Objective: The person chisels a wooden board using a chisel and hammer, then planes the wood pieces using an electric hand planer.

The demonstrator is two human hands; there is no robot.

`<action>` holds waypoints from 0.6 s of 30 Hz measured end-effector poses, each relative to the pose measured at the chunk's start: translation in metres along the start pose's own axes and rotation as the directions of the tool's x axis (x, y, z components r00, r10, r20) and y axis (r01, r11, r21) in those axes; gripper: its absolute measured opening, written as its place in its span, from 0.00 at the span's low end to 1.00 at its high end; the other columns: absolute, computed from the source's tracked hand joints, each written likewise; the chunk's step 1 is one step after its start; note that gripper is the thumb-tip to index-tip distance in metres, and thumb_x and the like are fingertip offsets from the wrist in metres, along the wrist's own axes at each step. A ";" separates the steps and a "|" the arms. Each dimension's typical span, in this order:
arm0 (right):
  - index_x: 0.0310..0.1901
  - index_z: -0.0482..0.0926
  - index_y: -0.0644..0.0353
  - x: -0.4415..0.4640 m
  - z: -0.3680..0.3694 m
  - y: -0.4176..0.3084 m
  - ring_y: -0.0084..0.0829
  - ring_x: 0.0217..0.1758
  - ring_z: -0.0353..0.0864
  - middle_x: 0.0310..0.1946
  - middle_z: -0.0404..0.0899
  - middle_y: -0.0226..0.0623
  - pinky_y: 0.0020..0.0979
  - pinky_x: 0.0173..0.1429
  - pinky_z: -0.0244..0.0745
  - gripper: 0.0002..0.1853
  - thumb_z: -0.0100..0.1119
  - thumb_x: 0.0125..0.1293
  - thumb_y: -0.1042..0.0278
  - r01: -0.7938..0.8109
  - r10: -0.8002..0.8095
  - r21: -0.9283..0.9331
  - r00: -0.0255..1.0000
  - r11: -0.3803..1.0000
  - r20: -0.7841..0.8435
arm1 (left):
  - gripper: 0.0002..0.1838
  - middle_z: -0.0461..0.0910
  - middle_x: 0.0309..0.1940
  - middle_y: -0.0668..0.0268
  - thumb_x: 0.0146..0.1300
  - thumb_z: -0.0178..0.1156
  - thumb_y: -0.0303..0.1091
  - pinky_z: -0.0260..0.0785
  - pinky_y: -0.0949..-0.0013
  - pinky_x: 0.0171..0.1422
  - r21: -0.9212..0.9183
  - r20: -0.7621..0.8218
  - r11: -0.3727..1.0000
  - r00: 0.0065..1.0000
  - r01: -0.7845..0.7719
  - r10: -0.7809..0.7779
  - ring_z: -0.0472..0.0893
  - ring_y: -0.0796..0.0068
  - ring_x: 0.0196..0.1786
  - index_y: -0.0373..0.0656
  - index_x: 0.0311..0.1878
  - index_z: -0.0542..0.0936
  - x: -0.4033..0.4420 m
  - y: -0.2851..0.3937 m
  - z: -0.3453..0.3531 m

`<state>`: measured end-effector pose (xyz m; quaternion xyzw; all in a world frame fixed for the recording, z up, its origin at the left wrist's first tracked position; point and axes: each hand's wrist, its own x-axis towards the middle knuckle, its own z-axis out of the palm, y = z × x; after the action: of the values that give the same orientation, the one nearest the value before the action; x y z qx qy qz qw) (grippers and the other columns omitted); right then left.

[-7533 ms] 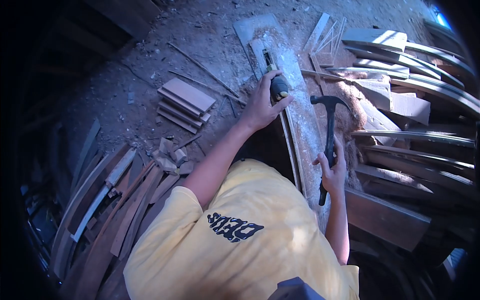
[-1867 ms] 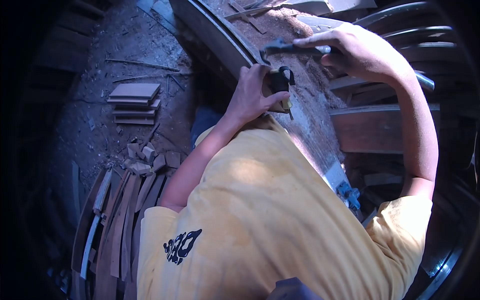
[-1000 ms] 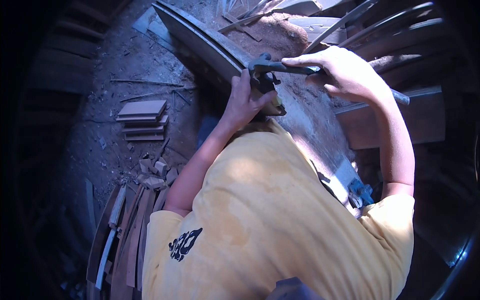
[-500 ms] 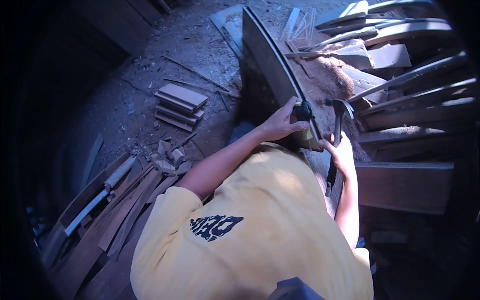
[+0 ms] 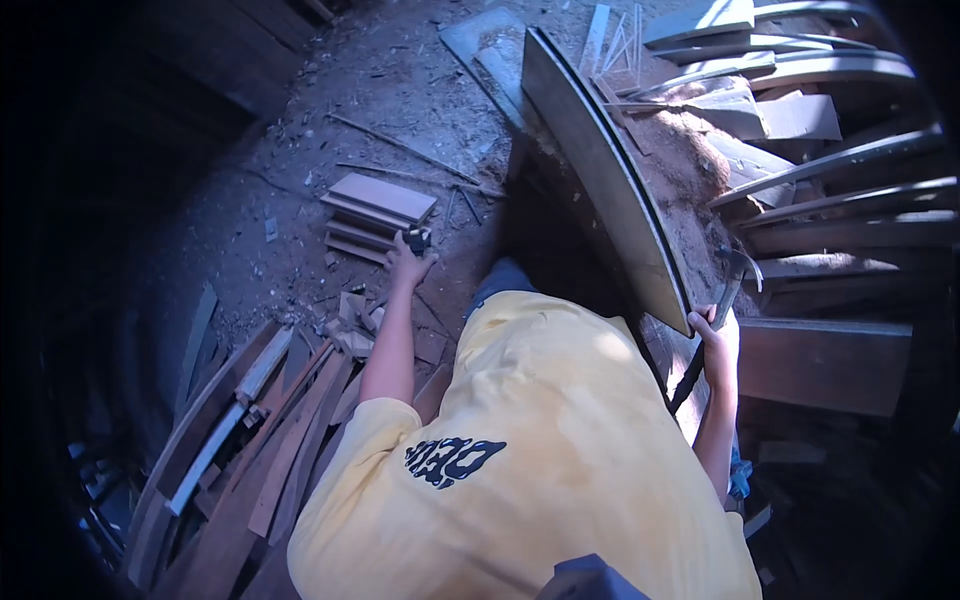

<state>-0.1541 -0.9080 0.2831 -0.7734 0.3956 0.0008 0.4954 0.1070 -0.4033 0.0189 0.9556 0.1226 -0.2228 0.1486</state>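
Dark hammer (image 5: 731,286) in curled right fingers (image 5: 703,326), black object (image 5: 419,240) clasped in left fingers (image 5: 402,250)

Dim, bluish light, with bowed, black edges. Bright patches glare on planks (image 5: 840,68) at right. Shadow fills the left.

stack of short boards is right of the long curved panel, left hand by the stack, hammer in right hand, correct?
Not quite: the head view shows the stack of short boards left of the long curved panel, not right. The left hand is by the stack and the hammer is in the right hand.
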 end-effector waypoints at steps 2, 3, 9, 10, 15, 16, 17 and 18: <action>0.42 0.84 0.62 -0.003 0.006 0.003 0.22 0.41 0.74 0.35 0.78 0.26 0.30 0.53 0.70 0.11 0.72 0.70 0.63 -0.035 0.033 0.092 0.999 0.995 0.021 | 0.56 0.63 0.78 0.35 0.60 0.79 0.54 0.57 0.38 0.84 -0.130 0.121 0.988 0.990 0.081 -0.065 0.62 0.31 0.80 0.48 0.85 0.58 0.013 0.011 -0.012; 0.42 0.85 0.64 -0.003 0.009 0.013 0.27 0.42 0.78 0.35 0.81 0.31 0.33 0.52 0.73 0.13 0.73 0.68 0.62 -0.009 0.009 0.021 1.000 1.000 -0.011 | 0.56 0.63 0.78 0.35 0.60 0.79 0.54 0.57 0.38 0.84 -0.110 0.150 0.994 0.989 0.018 -0.001 0.62 0.31 0.80 0.48 0.85 0.58 0.014 0.026 -0.016; 0.47 0.89 0.60 -0.016 0.035 0.021 0.42 0.44 0.89 0.38 0.88 0.46 0.41 0.53 0.80 0.16 0.70 0.71 0.54 -0.043 -0.004 -0.153 0.956 0.987 -0.294 | 0.48 0.59 0.83 0.48 0.64 0.77 0.47 0.47 0.35 0.89 -0.073 -0.296 0.171 0.186 -0.982 0.937 0.52 0.34 0.86 0.51 0.83 0.63 -0.063 0.251 -0.102; 0.44 0.88 0.63 -0.020 0.038 0.012 0.49 0.47 0.89 0.38 0.88 0.50 0.44 0.54 0.80 0.19 0.69 0.72 0.51 -0.067 0.014 -0.157 0.949 0.985 -0.314 | 0.50 0.58 0.84 0.53 0.62 0.78 0.47 0.46 0.36 0.89 -0.018 -0.280 -0.001 0.004 -1.000 0.960 0.52 0.37 0.87 0.54 0.84 0.64 -0.084 0.285 -0.119; 0.56 0.72 0.65 -0.091 0.063 0.017 0.62 0.57 0.86 0.49 0.85 0.65 0.57 0.60 0.78 0.26 0.58 0.80 0.45 -0.324 0.262 -0.013 0.788 0.946 -0.557 | 0.44 0.81 0.62 0.62 0.58 0.79 0.46 0.50 0.36 0.87 0.213 0.272 -0.332 -0.271 -0.919 0.923 0.78 0.58 0.70 0.55 0.78 0.73 -0.102 0.378 -0.118; 0.58 0.71 0.64 -0.112 0.073 0.029 0.63 0.59 0.85 0.49 0.85 0.65 0.59 0.60 0.78 0.26 0.56 0.80 0.45 -0.391 0.344 0.052 0.730 0.919 -0.591 | 0.32 0.82 0.53 0.61 0.59 0.78 0.45 0.58 0.41 0.81 0.196 0.252 -0.363 -0.310 -0.911 0.916 0.81 0.55 0.62 0.51 0.66 0.82 -0.092 0.385 -0.109; 0.59 0.71 0.64 -0.136 0.080 0.032 0.63 0.60 0.85 0.50 0.85 0.64 0.60 0.60 0.78 0.25 0.56 0.81 0.46 -0.458 0.439 0.128 0.681 0.880 -0.586 | 0.23 0.83 0.52 0.61 0.59 0.78 0.44 0.65 0.46 0.73 0.106 0.237 -0.365 -0.333 -0.925 0.913 0.81 0.53 0.60 0.48 0.55 0.85 -0.082 0.393 -0.101; 0.60 0.71 0.63 -0.160 0.089 0.034 0.63 0.60 0.85 0.50 0.86 0.63 0.60 0.61 0.78 0.25 0.56 0.81 0.46 -0.519 0.532 0.204 0.629 0.830 -0.567 | 0.22 0.83 0.51 0.60 0.59 0.78 0.43 0.68 0.49 0.67 0.133 0.271 -0.350 -0.306 -0.927 0.913 0.82 0.52 0.59 0.48 0.54 0.85 -0.082 0.394 -0.102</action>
<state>-0.2506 -0.7487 0.2748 -0.5778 0.7393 -0.1046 0.3295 0.1943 -0.7474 0.2346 0.6604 -0.7391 -0.0482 0.1236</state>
